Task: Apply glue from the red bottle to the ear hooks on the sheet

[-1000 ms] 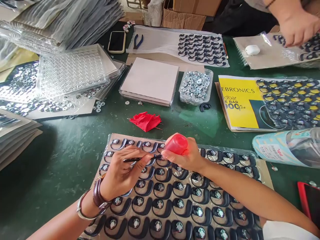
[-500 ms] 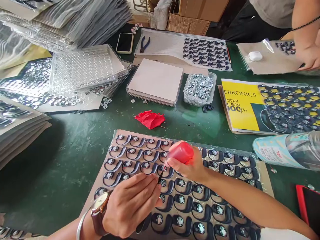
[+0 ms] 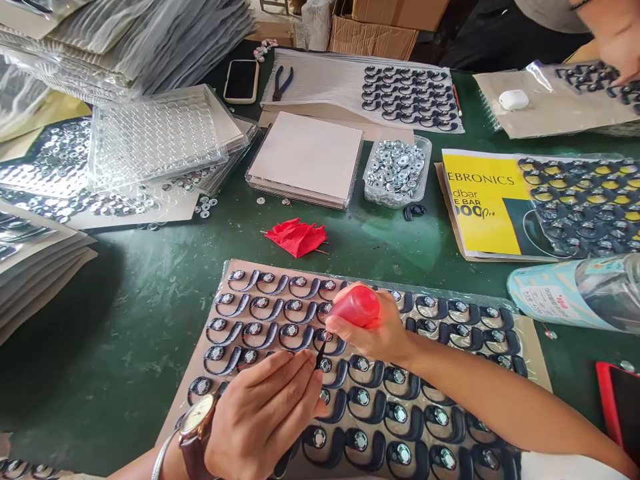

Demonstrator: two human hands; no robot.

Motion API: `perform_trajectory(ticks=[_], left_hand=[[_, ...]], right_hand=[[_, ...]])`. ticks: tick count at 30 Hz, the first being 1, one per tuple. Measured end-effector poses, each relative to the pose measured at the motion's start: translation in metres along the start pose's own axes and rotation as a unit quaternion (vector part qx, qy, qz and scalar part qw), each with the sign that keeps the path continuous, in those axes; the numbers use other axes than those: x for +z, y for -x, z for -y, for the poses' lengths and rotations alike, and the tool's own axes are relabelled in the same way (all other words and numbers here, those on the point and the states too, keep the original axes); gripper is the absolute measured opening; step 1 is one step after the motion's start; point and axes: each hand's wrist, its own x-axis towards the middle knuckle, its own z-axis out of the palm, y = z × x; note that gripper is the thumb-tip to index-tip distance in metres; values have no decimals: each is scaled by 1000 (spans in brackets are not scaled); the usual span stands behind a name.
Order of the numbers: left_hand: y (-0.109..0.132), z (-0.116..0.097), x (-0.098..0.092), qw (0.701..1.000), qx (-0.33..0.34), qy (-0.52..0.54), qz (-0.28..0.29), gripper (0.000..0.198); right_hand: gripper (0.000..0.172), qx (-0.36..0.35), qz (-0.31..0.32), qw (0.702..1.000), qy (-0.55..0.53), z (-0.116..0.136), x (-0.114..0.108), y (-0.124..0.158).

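My right hand (image 3: 377,333) is closed around a small red squeeze bottle (image 3: 356,305), tilted with its lower end toward a piece in the tray. In my left hand (image 3: 267,410) is a pair of slim black tweezers (image 3: 321,352); its tips reach the same piece, just below the bottle. Both hands hover over a brown board (image 3: 537,353) under a clear plastic sheet. Rows of black, hook-shaped earphone pieces (image 3: 360,441) with round silver centres sit on it. My fingers and the bottle hide some middle pieces.
A red cloth (image 3: 296,237) lies beyond the board. Behind it are a tub of metal washers (image 3: 397,170), stacked plastic trays (image 3: 305,160) and pliers (image 3: 283,83). A blue-labelled bottle (image 3: 550,300) lies at right. A co-worker's hand (image 3: 623,50) is over another board.
The view has shifted slightly. My hands, the red bottle and the tweezers stay nearly in place at the same piece. The co-worker's hand has moved up and away, uncovering more black pieces.
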Motion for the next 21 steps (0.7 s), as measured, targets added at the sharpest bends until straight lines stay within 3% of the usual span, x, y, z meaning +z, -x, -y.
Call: perform_trajectory(ticks=[9,21], left_hand=[[-1,0,-1,1000,-14,15,10,20],[1,-1,2,999,-24,40,-2,21]], right_hand=[[19,-25,-36,999,-28,1,0,-1],[18,-23,-38,999,1,2,-2,-2]])
